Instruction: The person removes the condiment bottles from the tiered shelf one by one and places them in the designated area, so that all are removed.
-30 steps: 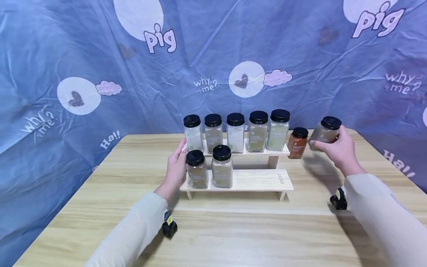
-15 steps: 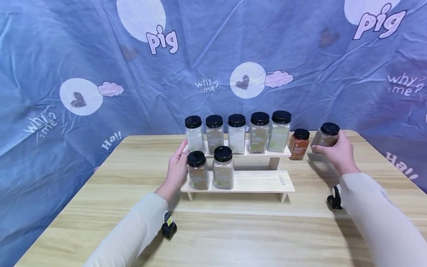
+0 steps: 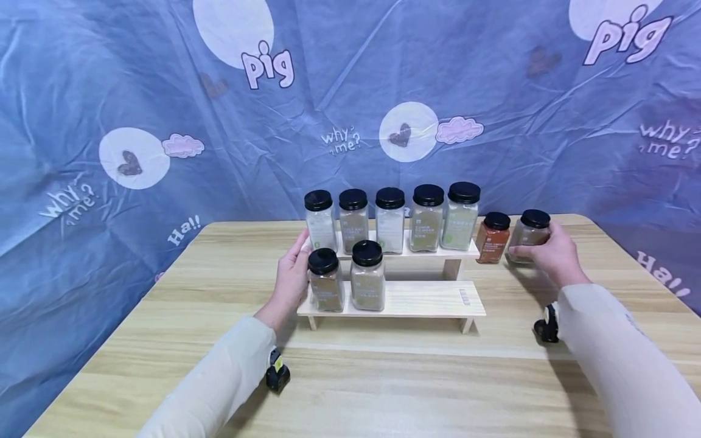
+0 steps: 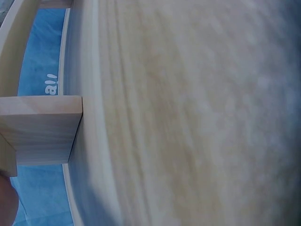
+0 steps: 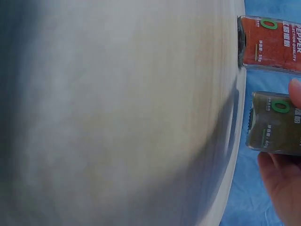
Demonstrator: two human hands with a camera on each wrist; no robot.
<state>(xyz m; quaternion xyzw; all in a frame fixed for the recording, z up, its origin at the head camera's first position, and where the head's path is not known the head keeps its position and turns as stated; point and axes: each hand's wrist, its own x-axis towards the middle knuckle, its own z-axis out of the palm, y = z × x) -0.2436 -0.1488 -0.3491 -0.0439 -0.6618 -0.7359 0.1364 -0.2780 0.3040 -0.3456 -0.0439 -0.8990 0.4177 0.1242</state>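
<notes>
My right hand [image 3: 558,255] holds a square glass spice jar [image 3: 527,244] of brown-green powder with a black lid between thumb and fingers. The jar is nearly upright, its base close over the table beside a red pepper jar [image 3: 492,240]. In the right wrist view the held jar [image 5: 275,125] shows its green mark, with the red jar [image 5: 270,44] alongside. My left hand [image 3: 290,274] grips the left end of a two-tier wooden rack [image 3: 427,298]; its thumb side is partly hidden by jars. A fingertip [image 4: 7,200] shows against the rack's wood [image 4: 42,132] in the left wrist view.
Several black-lidded jars [image 3: 390,225] line the upper tier. Two more, a brown one [image 3: 327,289] and a paler one [image 3: 368,286], stand on the left of the lower tier. Behind the wooden table [image 3: 383,389] hangs a blue printed cloth [image 3: 328,73].
My right hand has lowered the brown-green jar and brought it slightly left, closer to the red pepper jar, and its tilt has lessened. My left hand stays at the rack.
</notes>
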